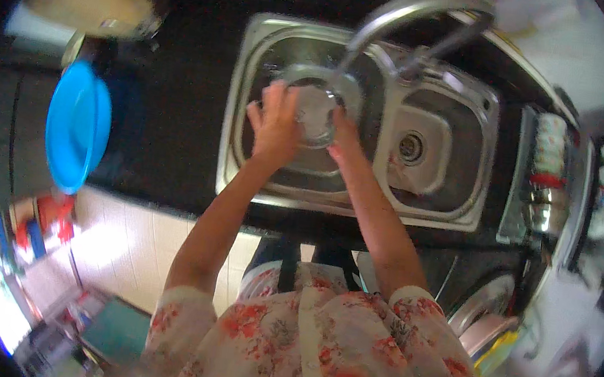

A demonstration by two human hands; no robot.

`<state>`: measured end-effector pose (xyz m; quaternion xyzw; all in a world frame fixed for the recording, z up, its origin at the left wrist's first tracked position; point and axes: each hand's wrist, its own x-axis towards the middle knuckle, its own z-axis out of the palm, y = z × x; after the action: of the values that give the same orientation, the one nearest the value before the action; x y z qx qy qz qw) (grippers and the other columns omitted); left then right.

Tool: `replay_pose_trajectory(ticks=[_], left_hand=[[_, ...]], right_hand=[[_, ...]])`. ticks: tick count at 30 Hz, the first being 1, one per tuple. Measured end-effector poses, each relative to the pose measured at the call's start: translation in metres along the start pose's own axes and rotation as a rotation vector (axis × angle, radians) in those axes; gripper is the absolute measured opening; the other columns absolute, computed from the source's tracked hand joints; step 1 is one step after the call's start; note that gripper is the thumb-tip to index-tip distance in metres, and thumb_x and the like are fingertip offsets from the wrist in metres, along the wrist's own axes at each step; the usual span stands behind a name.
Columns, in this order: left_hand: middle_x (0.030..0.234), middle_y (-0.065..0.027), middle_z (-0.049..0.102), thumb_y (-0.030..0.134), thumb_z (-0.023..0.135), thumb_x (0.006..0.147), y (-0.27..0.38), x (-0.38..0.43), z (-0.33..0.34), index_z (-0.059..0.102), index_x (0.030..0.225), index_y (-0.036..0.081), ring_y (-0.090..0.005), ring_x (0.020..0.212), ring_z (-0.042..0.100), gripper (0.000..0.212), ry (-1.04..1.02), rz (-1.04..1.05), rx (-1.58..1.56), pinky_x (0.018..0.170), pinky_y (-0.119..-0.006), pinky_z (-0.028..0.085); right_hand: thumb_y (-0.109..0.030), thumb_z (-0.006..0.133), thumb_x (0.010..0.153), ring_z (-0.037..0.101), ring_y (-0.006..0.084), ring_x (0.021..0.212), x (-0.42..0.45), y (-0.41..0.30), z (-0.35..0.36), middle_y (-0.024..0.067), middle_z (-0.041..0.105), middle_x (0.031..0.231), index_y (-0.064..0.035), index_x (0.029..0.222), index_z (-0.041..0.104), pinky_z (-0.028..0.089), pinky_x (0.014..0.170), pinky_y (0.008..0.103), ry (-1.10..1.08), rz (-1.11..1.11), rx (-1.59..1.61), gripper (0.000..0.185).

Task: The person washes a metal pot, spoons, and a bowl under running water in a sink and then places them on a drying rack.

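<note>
A round, shiny vessel, seemingly a glass or metal bowl [315, 116], is over the left basin of a steel double sink [230, 143]. My left hand [276, 123] lies along its left side with the fingers spread; whether it grips the vessel is unclear. At the vessel's right rim is my right hand [343, 132], its fingers bent round the edge. The curved metal faucet [383, 19] reaches over this basin, its spout end just above the vessel. Motion blur hides the fingertips and what the vessel holds.
The right basin [445, 175] has a drain [410, 146]. On the dark counter [180, 95], a blue plastic basin [78, 126] stands at the far left. Stacked patterned cups [551, 141] and metal containers [545, 212] sit in a rack at the right. A round tan object [91, 2] is at the upper left.
</note>
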<state>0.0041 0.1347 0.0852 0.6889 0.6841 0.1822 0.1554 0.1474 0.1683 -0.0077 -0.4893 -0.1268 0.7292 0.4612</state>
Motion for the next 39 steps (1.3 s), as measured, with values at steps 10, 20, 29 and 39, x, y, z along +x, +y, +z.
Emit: replay_pose_trajectory(ticks=[10,20,29,39], left_hand=[[0.085,-0.0117,0.059,0.023,0.045,0.085,-0.052,0.006,0.089,0.045,0.108,0.006,-0.0213,0.067,0.057,0.028,-0.304,-0.789,-1.254,0.054,-0.032,0.047],[0.063,-0.0102,0.054,0.036,0.032,0.088,-0.054,-0.021,0.077,0.050,0.090,0.002,-0.0120,0.036,0.039,0.039,-0.950,-0.919,-1.795,0.028,-0.023,0.028],[0.059,-0.0045,0.047,0.015,0.042,0.081,-0.035,-0.021,0.023,0.047,0.107,0.005,-0.0102,0.033,0.033,0.028,-0.925,-0.597,-1.070,0.029,-0.023,0.028],[0.086,-0.0127,0.061,0.032,0.037,0.088,0.095,-0.014,-0.155,0.023,0.132,-0.001,-0.0205,0.071,0.059,0.057,-0.888,0.224,-1.127,0.069,-0.036,0.048]], right_hand=[[-0.037,0.048,0.086,0.046,0.0147,0.079,-0.034,-0.011,0.011,0.0042,0.047,0.092,-0.0017,0.131,0.023,0.040,0.074,0.0262,-0.147,-0.592,-0.697,0.062],[-0.035,0.038,0.089,0.017,0.0258,0.129,-0.006,-0.172,-0.051,0.0173,0.013,0.140,-0.0017,0.135,0.011,0.014,0.105,0.0334,0.499,-0.774,-0.507,0.062],[-0.036,0.053,0.077,0.038,0.0367,0.111,-0.103,-0.183,-0.015,0.0238,0.033,0.125,0.0014,0.114,0.038,0.032,0.091,0.0441,-0.048,-1.174,-1.624,0.055],[-0.028,0.055,0.080,0.055,0.0254,0.075,-0.361,-0.203,-0.008,0.0071,0.056,0.076,-0.0076,0.084,0.054,0.042,0.064,0.0354,-0.425,-0.899,-1.423,0.020]])
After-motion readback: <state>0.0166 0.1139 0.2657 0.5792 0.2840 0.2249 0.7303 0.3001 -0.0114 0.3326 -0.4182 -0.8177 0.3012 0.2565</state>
